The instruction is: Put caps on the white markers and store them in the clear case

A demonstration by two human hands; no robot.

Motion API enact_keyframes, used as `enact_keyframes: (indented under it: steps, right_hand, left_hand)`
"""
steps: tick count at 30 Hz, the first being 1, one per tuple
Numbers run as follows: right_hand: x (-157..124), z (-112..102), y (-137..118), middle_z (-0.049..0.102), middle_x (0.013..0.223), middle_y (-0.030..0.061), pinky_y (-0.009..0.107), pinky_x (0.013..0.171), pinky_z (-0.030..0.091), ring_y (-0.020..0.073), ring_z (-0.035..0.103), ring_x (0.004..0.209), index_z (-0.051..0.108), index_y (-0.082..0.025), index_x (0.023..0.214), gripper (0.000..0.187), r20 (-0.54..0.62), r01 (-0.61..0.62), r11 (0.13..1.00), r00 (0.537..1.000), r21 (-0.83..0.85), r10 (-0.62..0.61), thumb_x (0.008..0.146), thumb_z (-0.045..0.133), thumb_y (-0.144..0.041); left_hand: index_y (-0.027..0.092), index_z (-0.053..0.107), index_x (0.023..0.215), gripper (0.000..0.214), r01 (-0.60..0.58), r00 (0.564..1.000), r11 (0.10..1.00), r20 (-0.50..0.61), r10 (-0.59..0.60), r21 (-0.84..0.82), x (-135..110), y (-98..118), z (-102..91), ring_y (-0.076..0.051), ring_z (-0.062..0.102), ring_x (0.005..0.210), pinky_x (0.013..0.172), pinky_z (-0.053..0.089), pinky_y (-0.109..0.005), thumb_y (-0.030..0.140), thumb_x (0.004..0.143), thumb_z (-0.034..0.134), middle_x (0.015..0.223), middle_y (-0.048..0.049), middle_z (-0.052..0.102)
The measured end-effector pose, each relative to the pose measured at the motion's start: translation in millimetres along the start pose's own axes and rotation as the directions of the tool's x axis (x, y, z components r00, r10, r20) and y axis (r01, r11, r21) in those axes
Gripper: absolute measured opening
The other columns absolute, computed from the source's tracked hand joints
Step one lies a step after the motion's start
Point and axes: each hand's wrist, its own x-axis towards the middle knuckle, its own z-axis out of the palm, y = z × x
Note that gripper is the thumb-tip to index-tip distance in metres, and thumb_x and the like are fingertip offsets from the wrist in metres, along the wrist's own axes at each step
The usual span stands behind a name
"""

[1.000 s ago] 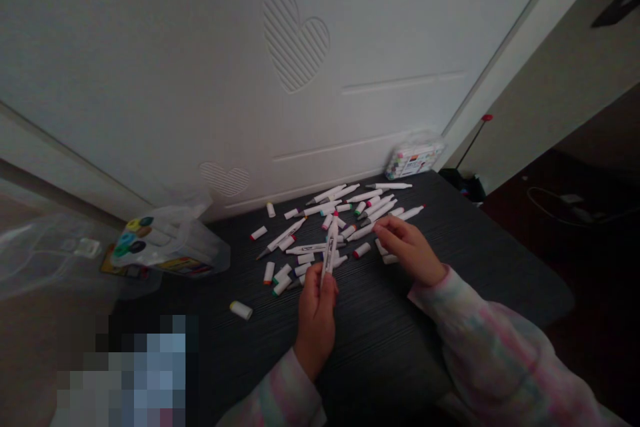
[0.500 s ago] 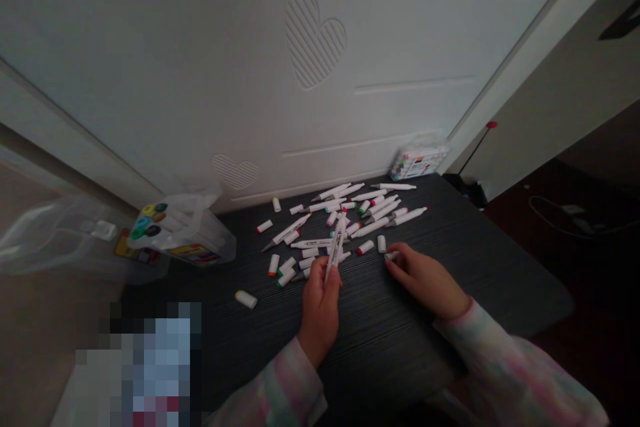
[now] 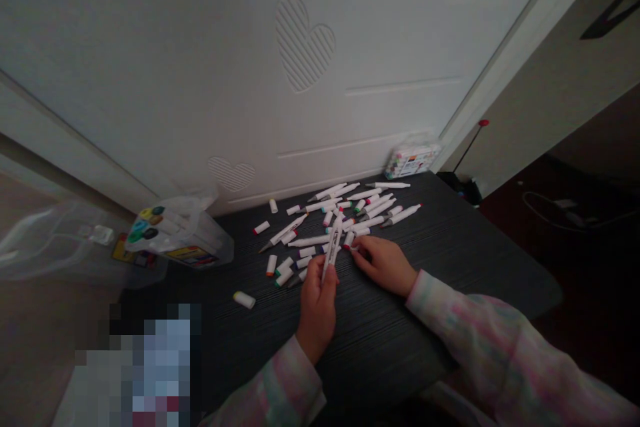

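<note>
My left hand (image 3: 317, 297) is closed around a white marker (image 3: 333, 248) that points up and away from me over the dark table (image 3: 450, 260). Just right of it, my right hand (image 3: 383, 261) rests on the table with its fingertips pinched on a small white marker cap (image 3: 354, 247) next to the held marker. Beyond both hands lie several loose white markers (image 3: 373, 208) and caps (image 3: 280, 265) with coloured ends, scattered across the table's far half.
A clear plastic marker case (image 3: 183, 240) with coloured marker ends showing lies at the table's left. A second full case (image 3: 413, 158) sits at the far right corner against the white heart-embossed panel (image 3: 305, 40). One yellowish cap (image 3: 243, 299) lies alone, front left.
My right hand drew back from the marker pile, took up a cap, and moved left toward the marker in my left hand. The left hand stayed put.
</note>
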Motion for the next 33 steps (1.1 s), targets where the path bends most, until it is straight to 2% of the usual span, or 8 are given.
enact_keyframes:
  steps: [6, 13, 16, 20, 24, 26, 28, 33]
  right_hand:
    - [11.5, 6.3, -0.6, 0.058, 0.064, 0.0017, 0.024, 0.057, 0.034, 0.0135, 0.052, 0.059, 0.055, -0.017, 0.082, 0.016, -0.074, 0.072, 0.997, 0.995, 0.019, -0.071, 0.081, 0.043, -0.027]
    - [14.8, 4.3, 3.6, 0.056, 0.065, 0.0021, 0.023, 0.06, 0.038, 0.0126, 0.052, 0.062, 0.054, -0.017, 0.073, 0.013, -0.259, 0.124, 0.991, 0.96, 0.054, -0.106, 0.079, 0.045, -0.024]
    - [17.6, -2.1, 14.6, 0.055, 0.064, 0.0027, 0.024, 0.061, 0.039, 0.0135, 0.051, 0.063, 0.053, -0.017, 0.072, 0.013, -0.378, 0.081, 0.995, 0.924, 0.058, -0.053, 0.079, 0.044, -0.024]
    - [22.1, -15.0, 44.4, 0.053, 0.064, 0.0033, 0.028, 0.062, 0.039, 0.0153, 0.049, 0.062, 0.051, -0.017, 0.07, 0.013, -0.527, -0.043, 0.997, 0.847, 0.071, 0.074, 0.078, 0.044, -0.024]
    - [22.3, -22.4, 73.8, 0.053, 0.063, 0.0034, 0.029, 0.059, 0.038, 0.0163, 0.049, 0.06, 0.051, -0.017, 0.07, 0.013, -0.609, -0.147, 0.985, 0.774, 0.094, 0.174, 0.078, 0.045, -0.025]
    - [21.0, -22.7, 79.1, 0.053, 0.062, 0.0036, 0.029, 0.058, 0.038, 0.0165, 0.049, 0.06, 0.052, -0.016, 0.07, 0.013, -0.627, -0.167, 0.982, 0.756, 0.093, 0.188, 0.078, 0.045, -0.025]
    - [19.5, -21.6, 75.9, 0.054, 0.063, 0.004, 0.03, 0.059, 0.038, 0.0165, 0.049, 0.06, 0.052, -0.016, 0.07, 0.014, -0.616, -0.146, 0.987, 0.771, 0.073, 0.16, 0.078, 0.044, -0.024]
    - [14.4, -16.2, 42.6, 0.057, 0.066, 0.0033, 0.032, 0.069, 0.036, 0.0174, 0.051, 0.07, 0.056, -0.017, 0.072, 0.01, -0.449, 0.065, 0.998, 0.891, -0.025, -0.069, 0.075, 0.049, -0.022]
  left_hand:
    - [0.018, 0.044, 0.076, 0.022, -0.031, 0.997, 0.999, -0.071, 0.028, -0.041, 0.9, -1.3, -1.4, -0.008, 0.037, 0.055, 0.055, 0.031, -0.021, 0.037, 0.086, 0.036, 0.061, 0.0048, 0.038]
    - [0.018, 0.043, 0.072, 0.024, -0.023, 0.995, 0.999, -0.096, 0.019, -0.043, 2.7, 1.3, -1.3, -0.008, 0.036, 0.054, 0.055, 0.03, -0.02, 0.037, 0.085, 0.037, 0.059, 0.0049, 0.037]
    - [0.018, 0.043, 0.072, 0.024, -0.019, 0.994, 0.999, -0.105, 0.016, -0.026, 2.7, 2.9, -1.4, -0.009, 0.036, 0.054, 0.054, 0.031, -0.02, 0.037, 0.085, 0.038, 0.058, 0.0049, 0.038]
    - [0.018, 0.045, 0.074, 0.023, 0.0, 0.994, 0.999, -0.107, -0.004, -0.039, 2.4, 4.0, -1.8, -0.009, 0.036, 0.053, 0.053, 0.03, -0.02, 0.039, 0.083, 0.04, 0.057, 0.005, 0.038]
    - [0.018, 0.045, 0.073, 0.024, 0.005, 0.994, 0.999, -0.113, -0.01, -0.043, 2.8, 3.6, -1.7, -0.009, 0.036, 0.053, 0.054, 0.031, -0.02, 0.039, 0.083, 0.04, 0.057, 0.0049, 0.038]
    - [0.018, 0.046, 0.074, 0.023, 0.011, 0.994, 0.998, -0.112, -0.017, -0.056, 3.2, 3.2, -1.3, -0.009, 0.036, 0.053, 0.054, 0.031, -0.02, 0.039, 0.083, 0.041, 0.057, 0.0047, 0.038]
    - [0.018, 0.047, 0.077, 0.023, 0.024, 0.993, 0.998, -0.113, -0.031, -0.065, 3.4, 2.7, -0.9, -0.009, 0.036, 0.053, 0.053, 0.032, -0.021, 0.04, 0.082, 0.042, 0.058, 0.0046, 0.039]
    - [0.018, 0.049, 0.087, 0.024, 0.055, 0.992, 0.996, -0.112, -0.063, -0.073, 3.4, 1.2, -0.9, -0.009, 0.037, 0.054, 0.052, 0.032, -0.021, 0.041, 0.08, 0.044, 0.059, 0.0047, 0.04]
